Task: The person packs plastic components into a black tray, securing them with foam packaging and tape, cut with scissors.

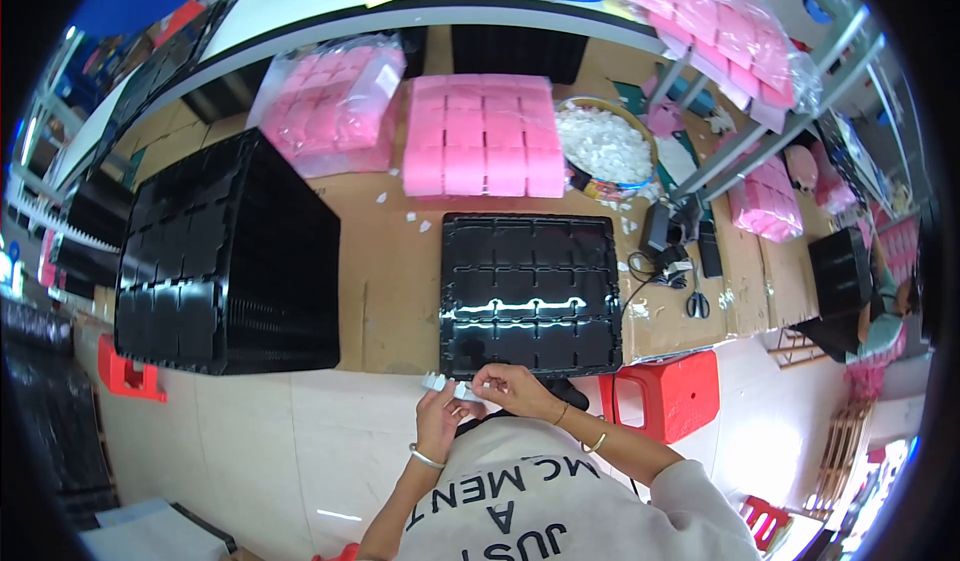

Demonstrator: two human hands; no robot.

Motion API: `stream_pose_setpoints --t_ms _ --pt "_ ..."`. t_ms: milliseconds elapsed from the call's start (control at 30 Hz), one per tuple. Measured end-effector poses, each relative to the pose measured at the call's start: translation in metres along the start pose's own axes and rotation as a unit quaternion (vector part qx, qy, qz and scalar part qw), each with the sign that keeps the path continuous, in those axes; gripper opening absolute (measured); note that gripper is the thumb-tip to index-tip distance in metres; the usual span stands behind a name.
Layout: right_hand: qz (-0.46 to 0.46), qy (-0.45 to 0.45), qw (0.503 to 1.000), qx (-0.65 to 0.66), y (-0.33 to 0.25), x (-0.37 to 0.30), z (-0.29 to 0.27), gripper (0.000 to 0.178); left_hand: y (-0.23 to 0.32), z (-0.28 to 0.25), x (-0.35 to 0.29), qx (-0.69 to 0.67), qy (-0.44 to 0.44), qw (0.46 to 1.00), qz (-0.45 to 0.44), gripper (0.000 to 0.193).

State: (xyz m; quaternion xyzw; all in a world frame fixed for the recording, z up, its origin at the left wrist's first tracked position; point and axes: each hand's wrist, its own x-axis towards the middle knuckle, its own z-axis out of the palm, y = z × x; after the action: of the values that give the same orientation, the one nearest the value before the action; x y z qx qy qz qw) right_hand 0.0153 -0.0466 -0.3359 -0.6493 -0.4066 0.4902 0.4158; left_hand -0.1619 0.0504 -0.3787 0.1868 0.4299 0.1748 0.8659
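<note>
My left hand [437, 423] is closed around a small white piece [436, 381] with a notched edge, held just off the front edge of the table. Beside it, my right hand [513, 391] has its fingertips pinched at the white stuff between the hands; what exactly they grip is too small to make out. Right in front of both hands, a black plastic tray [530, 296] with rows of shallow compartments lies on the cardboard-covered table [385, 291].
A tall stack of black trays [235, 261] stands at left. Behind are a pink foam stack [484, 136], a bagged pink stack [330, 101] and a round tub of white bits [605, 146]. Scissors [697, 304] and cables lie right. A red stool [675, 401] stands below; another person's sleeve [882, 321] shows far right.
</note>
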Motion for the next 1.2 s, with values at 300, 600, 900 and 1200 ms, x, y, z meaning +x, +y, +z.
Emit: stream_pose_setpoints --t_ms 300,600,900,1200 --pt "-0.010 0.196 0.963 -0.183 0.044 -0.084 -0.128 0.005 -0.017 -0.069 0.004 0.135 0.103 0.985 0.026 0.015" --pt "0.021 0.188 0.920 -0.343 0.088 -0.104 -0.157 0.007 -0.029 -0.086 0.010 0.147 0.144 0.976 0.074 0.023" --pt "-0.004 0.200 0.890 -0.410 0.101 -0.091 -0.158 0.008 -0.016 -0.059 0.008 0.186 0.142 0.965 0.119 0.024" --pt "-0.007 0.180 0.901 -0.394 0.110 -0.087 -0.163 0.013 -0.008 -0.040 0.010 0.138 0.136 0.972 0.136 0.023"
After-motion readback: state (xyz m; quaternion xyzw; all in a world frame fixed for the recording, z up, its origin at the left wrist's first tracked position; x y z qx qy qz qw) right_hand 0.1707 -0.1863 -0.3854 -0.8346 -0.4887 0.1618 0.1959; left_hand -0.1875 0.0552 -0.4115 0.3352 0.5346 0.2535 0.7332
